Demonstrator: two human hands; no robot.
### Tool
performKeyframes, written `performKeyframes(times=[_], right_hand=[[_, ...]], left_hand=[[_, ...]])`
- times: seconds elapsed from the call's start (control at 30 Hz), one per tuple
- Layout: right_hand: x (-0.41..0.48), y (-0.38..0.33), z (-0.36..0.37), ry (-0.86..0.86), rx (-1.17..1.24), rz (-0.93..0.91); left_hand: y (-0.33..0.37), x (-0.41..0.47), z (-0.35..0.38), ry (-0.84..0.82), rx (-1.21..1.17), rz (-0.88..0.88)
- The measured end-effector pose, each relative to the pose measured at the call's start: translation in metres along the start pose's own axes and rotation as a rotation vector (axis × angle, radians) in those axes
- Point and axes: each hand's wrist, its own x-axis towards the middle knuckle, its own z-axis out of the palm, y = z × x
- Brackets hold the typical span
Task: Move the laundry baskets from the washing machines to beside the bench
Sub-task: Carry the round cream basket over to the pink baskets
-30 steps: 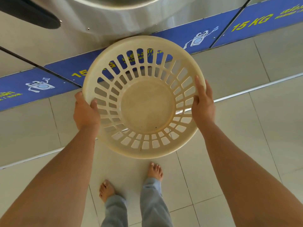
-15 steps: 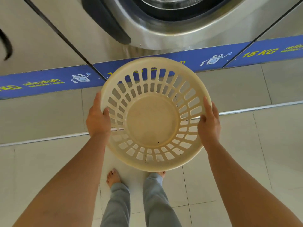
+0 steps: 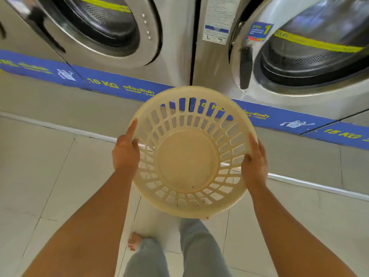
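Observation:
A round cream plastic laundry basket [image 3: 187,160] with slotted walls is held in the air in front of me, empty, its open top facing up. My left hand [image 3: 125,150] grips its left rim, index finger stretched along the edge. My right hand [image 3: 254,159] grips the right rim. Two steel front-loading washing machines stand just ahead: one at upper left [image 3: 103,27], one at upper right [image 3: 311,56]. No bench is in view.
A blue strip with "10 KG" and "15 KG" lettering [image 3: 111,84] runs along the machines' base above a tiled step. A metal floor strip [image 3: 311,186] crosses the pale tiled floor. My grey trouser legs and a bare foot [image 3: 134,241] show below the basket.
The view has risen, bringing the washer doors into sight. The basket stays held in both hands and sits lower in the frame, farther from the blue strip.

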Motion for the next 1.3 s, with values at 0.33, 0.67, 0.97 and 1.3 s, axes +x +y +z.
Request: performKeyframes(times=[0.33,0.67,0.97,1.3], right_hand=[[-0.108,-0.149,0.065,-0.162,-0.036,-0.227],[-0.218,-0.285,0.166,-0.342,0.012,-0.449],[-0.284,-0.412,0.27,-0.495,-0.001,-0.681],[-0.299,-0.56,0.425,-0.628,-0.09,-0.824]], left_hand=[[-0.165,-0.05,-0.145,0.133,-0.113,-0.271],[-0.331,-0.1,-0.263,0.311,-0.173,-0.494],[-0.445,-0.106,-0.34,0.471,-0.294,-0.721],[-0.563,-0.024,-0.389,0.573,-0.336,-0.874]])
